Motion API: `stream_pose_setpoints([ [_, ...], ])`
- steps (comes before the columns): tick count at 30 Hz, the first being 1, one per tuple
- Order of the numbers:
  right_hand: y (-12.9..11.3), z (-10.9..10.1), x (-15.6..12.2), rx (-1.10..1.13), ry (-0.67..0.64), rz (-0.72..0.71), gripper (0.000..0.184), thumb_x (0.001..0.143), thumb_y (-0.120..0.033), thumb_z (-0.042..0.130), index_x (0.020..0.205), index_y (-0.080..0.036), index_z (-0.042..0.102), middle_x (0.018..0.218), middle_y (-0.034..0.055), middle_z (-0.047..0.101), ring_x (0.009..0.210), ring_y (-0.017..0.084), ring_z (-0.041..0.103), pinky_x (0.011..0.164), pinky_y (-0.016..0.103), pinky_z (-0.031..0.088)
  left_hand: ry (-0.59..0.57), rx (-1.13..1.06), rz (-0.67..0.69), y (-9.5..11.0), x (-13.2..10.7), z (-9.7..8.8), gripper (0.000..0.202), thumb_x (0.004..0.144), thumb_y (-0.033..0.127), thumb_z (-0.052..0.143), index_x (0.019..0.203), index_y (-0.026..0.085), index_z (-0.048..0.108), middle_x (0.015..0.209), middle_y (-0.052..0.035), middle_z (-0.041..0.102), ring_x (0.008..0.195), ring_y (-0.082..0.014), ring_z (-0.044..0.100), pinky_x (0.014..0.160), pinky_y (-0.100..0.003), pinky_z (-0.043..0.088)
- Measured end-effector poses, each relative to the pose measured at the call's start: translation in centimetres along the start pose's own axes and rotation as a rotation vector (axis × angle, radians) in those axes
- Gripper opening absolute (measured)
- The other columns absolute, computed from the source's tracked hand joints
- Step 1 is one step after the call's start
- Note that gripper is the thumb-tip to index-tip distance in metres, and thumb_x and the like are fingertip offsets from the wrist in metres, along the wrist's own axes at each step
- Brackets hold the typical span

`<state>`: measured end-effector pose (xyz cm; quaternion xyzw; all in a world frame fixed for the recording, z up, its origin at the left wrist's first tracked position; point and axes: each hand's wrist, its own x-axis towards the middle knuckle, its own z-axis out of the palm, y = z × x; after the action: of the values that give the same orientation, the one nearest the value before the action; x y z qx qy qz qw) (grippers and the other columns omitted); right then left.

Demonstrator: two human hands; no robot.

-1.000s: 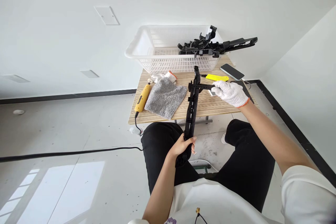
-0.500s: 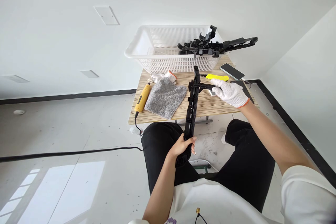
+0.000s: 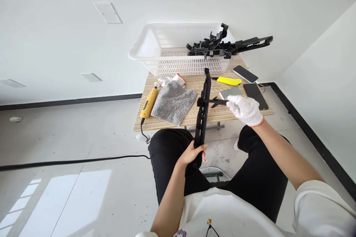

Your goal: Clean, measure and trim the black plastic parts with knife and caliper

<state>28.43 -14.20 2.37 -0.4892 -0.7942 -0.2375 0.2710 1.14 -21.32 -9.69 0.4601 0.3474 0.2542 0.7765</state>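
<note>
My bare left hand [image 3: 194,152] is wrapped round the lower end of a long black plastic part [image 3: 203,111], which stands tilted upward between my knees and the table. My right hand [image 3: 246,110], in a white knitted glove with an orange cuff, pinches a slim black piece [image 3: 221,102]. That piece reaches sideways to the long part and looks forked near it; whether the two are joined, I cannot tell. Close behind the glove lie a yellow-handled tool [image 3: 229,81] with a black tip and a flat grey-green object [image 3: 230,92].
On the wooden table [image 3: 214,118] are a grey cloth [image 3: 175,103], another white glove [image 3: 167,80], a yellow corded power tool [image 3: 148,103] and two phones [image 3: 245,74] [image 3: 256,96]. Behind, a white plastic basket [image 3: 167,64] holds several black parts [image 3: 214,46], one jutting right.
My right hand has moved slightly down and right, with the slim black piece now lower along the long part. My left hand keeps its grip. The view has shifted a little.
</note>
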Motion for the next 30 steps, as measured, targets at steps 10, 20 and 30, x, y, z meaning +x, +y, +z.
stream_pose_setpoints([
  [10,-0.8,1.5,-1.7,-0.026,-0.107,-0.008,0.045,0.102,-0.053,0.044,0.105,-0.02,0.075,0.085,0.0046,0.079,0.062,0.017,0.07,0.054,0.029,0.043,-0.008,0.009,0.005,0.0,0.0,0.0,0.047,0.08,0.057,0.073,0.065,0.015,0.058,0.048,-0.0017,0.061,0.043,-0.0171,0.064,0.052,-0.028,0.054],
  [20,-1.5,2.4,-1.9,0.033,-0.12,0.043,0.05,0.101,-0.058,0.042,0.097,-0.019,0.073,0.071,0.0031,0.074,0.057,0.015,0.065,0.053,0.028,0.037,-0.004,0.013,0.009,0.1,-0.1,0.0,0.046,0.081,0.056,0.073,0.065,0.016,0.057,0.047,-0.0013,0.061,0.043,-0.0167,0.064,0.053,-0.027,0.054],
  [30,-1.5,2.1,-1.7,-0.016,-0.1,-0.036,0.046,0.101,-0.055,0.045,0.088,-0.018,0.069,0.069,0.0025,0.072,0.055,0.013,0.06,0.052,0.028,0.037,-0.004,0.017,0.005,0.1,0.0,0.0,0.048,0.081,0.058,0.072,0.065,0.015,0.057,0.048,-0.0016,0.06,0.044,-0.0169,0.064,0.053,-0.028,0.055],
])
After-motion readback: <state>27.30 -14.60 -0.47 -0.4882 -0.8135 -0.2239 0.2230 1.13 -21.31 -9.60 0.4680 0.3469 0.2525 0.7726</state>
